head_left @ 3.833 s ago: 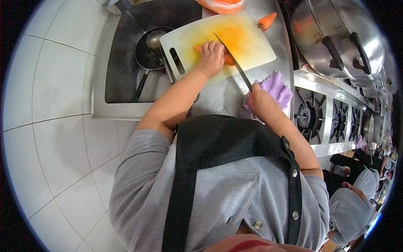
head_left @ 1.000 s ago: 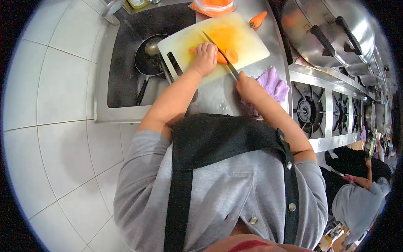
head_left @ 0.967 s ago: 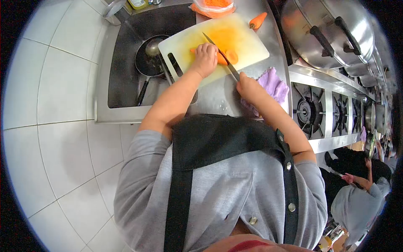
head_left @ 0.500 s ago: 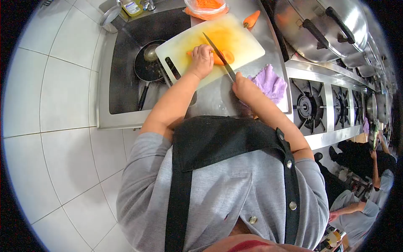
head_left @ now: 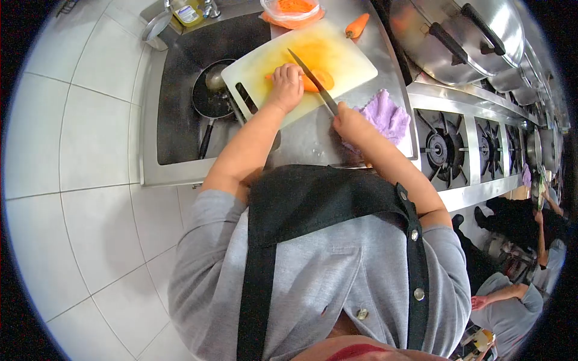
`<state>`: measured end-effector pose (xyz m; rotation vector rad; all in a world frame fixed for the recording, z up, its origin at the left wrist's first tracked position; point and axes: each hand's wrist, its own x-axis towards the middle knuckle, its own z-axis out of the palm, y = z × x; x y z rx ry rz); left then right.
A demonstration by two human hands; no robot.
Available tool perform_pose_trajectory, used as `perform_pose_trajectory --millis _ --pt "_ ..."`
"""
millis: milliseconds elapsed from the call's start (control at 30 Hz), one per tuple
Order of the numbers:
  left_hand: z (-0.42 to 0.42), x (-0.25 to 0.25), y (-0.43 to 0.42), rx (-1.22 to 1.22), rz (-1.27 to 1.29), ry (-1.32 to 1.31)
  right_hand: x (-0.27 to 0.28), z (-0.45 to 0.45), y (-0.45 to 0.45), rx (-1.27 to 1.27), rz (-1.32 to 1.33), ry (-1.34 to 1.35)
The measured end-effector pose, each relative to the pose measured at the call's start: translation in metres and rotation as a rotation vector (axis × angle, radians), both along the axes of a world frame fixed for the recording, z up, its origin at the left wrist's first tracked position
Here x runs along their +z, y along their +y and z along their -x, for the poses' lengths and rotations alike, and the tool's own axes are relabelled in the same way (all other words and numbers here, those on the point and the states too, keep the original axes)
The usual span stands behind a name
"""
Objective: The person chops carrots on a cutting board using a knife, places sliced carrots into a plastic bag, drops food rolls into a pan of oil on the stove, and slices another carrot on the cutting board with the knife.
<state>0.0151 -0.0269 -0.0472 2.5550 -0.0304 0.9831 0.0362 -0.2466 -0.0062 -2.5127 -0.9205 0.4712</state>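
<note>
On the orange-stained white cutting board (head_left: 355, 71) lies a carrot (head_left: 310, 83), with an orange slice (head_left: 325, 78) at its right end. My left hand (head_left: 286, 87) is closed over the carrot, fingers curled on top of it. My right hand (head_left: 351, 123) grips the handle of a long kitchen knife (head_left: 312, 78), whose blade crosses the carrot near the slice and points away from me. Whether the edge has entered the carrot cannot be made out. A purple cloth (head_left: 388, 119) lies just right of my right hand.
Left of the board is a sink (head_left: 180, 102) holding a black frying pan (head_left: 205, 108). Behind the board are a bag of shredded carrot (head_left: 296, 7) and another carrot (head_left: 357, 26). A large pot (head_left: 415, 42) and gas burners (head_left: 442, 149) stand right. Other people (head_left: 512, 301) work at far right.
The view has shifted slightly. Both hands, the knife and the carrot stay in nearly the same place on the board.
</note>
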Motion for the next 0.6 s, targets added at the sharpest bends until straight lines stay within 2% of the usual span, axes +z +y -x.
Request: perform_pose_trajectory --millis 100,200,600 --pt "0.002 0.001 0.0 0.028 -0.015 0.071 0.037 0.01 0.001 -0.033 0.121 0.071" --pt "0.006 0.008 -0.004 0.066 -0.044 0.082 0.053 0.022 -0.004 -0.017 0.08 -0.003" --pt "0.002 0.004 -0.002 0.049 -0.021 0.044 0.056 0.02 -0.007 0.063 0.101 -0.067"
